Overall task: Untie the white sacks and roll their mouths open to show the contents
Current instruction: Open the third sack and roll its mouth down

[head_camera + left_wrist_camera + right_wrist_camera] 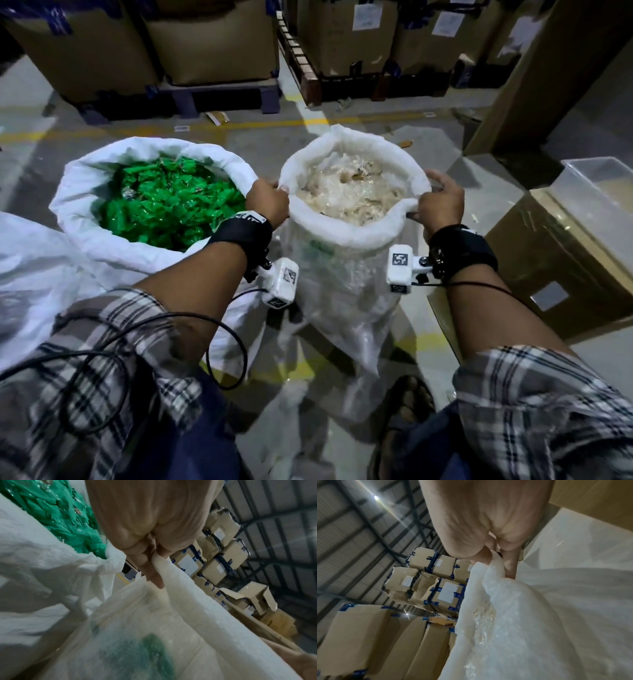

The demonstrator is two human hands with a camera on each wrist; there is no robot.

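Observation:
Two white sacks stand open on the floor in the head view. The left sack (85,192) has a rolled mouth and is full of green wrapped pieces (168,205). The right sack (342,274) holds pale clear-wrapped pieces (349,195). My left hand (269,204) grips the rolled rim of the right sack on its left side. My right hand (442,202) grips the same rim on its right side. In the left wrist view my fingers (150,566) pinch the white rim (188,588). The right wrist view shows my fingers (508,562) curled over the rim (494,574).
Pallets of tall cardboard boxes (212,41) line the back. A cardboard box (561,260) with a clear plastic tub (596,185) behind it sits close on the right. Another white sack (20,267) lies at the far left. My sandalled foot (404,411) is below the right sack.

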